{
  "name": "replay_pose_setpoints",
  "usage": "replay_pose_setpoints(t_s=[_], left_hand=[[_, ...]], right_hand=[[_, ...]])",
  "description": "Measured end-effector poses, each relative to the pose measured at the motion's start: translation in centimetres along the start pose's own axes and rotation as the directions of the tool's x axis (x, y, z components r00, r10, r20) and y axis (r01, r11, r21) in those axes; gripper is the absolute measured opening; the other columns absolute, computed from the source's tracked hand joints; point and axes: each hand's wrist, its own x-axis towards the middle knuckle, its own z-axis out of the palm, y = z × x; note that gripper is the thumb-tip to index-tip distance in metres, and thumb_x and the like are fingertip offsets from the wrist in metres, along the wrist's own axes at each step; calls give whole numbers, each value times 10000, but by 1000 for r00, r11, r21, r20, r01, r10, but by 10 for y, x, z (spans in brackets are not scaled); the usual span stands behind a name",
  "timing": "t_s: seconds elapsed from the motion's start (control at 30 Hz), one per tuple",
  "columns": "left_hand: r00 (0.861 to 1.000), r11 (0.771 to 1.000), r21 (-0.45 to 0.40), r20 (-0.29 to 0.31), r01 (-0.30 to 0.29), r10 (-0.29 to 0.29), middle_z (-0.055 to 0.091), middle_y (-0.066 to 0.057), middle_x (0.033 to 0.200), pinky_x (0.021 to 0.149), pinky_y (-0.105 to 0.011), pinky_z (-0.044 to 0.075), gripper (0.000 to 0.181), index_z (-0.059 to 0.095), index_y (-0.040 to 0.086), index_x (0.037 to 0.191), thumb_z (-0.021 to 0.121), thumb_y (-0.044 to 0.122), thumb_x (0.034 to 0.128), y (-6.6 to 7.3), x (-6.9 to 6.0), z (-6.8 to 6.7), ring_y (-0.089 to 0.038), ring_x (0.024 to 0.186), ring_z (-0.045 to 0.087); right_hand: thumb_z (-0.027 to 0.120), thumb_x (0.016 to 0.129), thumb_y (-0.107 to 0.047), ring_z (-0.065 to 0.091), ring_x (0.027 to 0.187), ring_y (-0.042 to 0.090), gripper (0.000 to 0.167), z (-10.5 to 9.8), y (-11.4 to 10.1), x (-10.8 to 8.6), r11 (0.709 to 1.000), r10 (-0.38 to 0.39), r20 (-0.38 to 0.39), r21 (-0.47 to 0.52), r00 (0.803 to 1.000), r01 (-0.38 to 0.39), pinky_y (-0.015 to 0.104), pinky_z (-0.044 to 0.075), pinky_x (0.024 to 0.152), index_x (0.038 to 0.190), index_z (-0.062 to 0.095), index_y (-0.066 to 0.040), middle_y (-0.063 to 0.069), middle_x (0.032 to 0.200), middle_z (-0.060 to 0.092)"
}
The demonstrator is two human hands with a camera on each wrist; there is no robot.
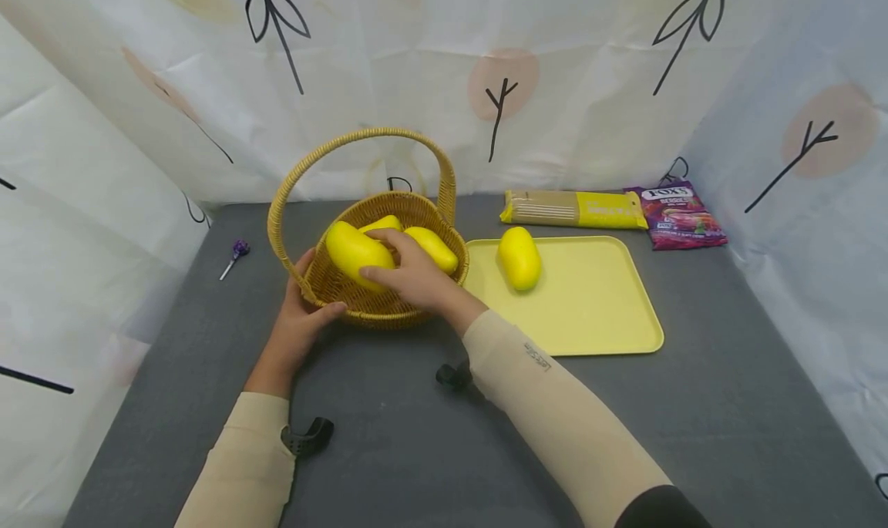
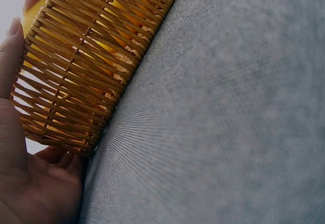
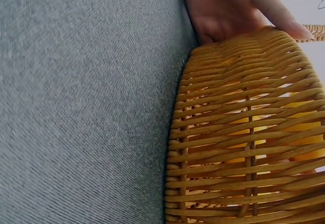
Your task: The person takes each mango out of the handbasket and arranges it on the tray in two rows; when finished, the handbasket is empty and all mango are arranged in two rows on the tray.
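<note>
A wicker basket with a tall arched handle stands left of centre in the head view. My left hand grips its near left side, the thumb at the rim; the left wrist view shows this hand against the woven wall. Inside the basket, my right hand holds a yellow mango between thumb and fingers. Another mango lies to its right, and a third is partly hidden behind. In the right wrist view the basket wall hides the right hand's grip.
Right of the basket, a yellow tray bears one mango. Behind it lie a pack of noodles or spaghetti and a purple FOX'S candy bag. A purple-wrapped lollipop lies at left. Patterned cloth hangs behind the table.
</note>
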Motion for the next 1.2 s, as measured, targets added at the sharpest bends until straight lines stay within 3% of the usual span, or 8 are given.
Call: replay_pose_setpoints(t_s=[0.33, 0.6, 0.83, 1.03, 1.2], left_hand=[[1000, 1000, 21, -2, 18, -18, 266, -136, 1734, 1078, -221, 431, 969, 161, 328, 1752, 714, -26, 1040, -1, 0, 0, -384, 1498, 375], [999, 999, 29, -12, 34, -34, 242, -93, 1752, 1097, -205, 394, 981, 153, 312, 1757, 723, -27, 1033, 2, -1, 1, -339, 1532, 334], [999, 998, 54, -20, 30, -29, 221, -83, 1763, 1101, -194, 378, 991, 159, 313, 1758, 736, -22, 1026, 1, -1, -1, -330, 1540, 323], [999, 999, 30, -19, 34, -33, 182, -67, 1779, 1090, -198, 391, 991, 154, 319, 1759, 728, -30, 1031, 1, -2, -1, -331, 1542, 318], [999, 999, 29, -15, 29, -29, 187, -60, 1775, 1096, -202, 385, 979, 157, 324, 1758, 732, -7, 1037, 1, -1, -1, -319, 1540, 322]], right_hand=[[749, 1058, -341, 629, 1236, 269, 646, -2, 0, -10, 985, -45, -104, 163, 994, 62, 395, 570, 904, 1620, 475, -176, 56, 1512, 501], [741, 1068, -272, 646, 1213, 253, 618, -10, -1, -27, 960, -85, -155, 254, 984, 123, 401, 565, 902, 1617, 481, -155, 82, 1463, 501], [733, 1070, -199, 663, 1210, 285, 573, -21, 1, -48, 931, -80, -204, 333, 976, 146, 412, 564, 942, 1593, 509, -139, 134, 1426, 510], [692, 1088, -112, 631, 1152, 303, 551, -33, 8, -69, 896, -34, -247, 422, 968, 140, 359, 547, 886, 1598, 484, -98, 144, 1439, 524], [677, 1098, -126, 614, 1250, 314, 548, -48, 15, -86, 884, 5, -277, 450, 961, 125, 357, 562, 916, 1605, 472, -95, 138, 1482, 500]])
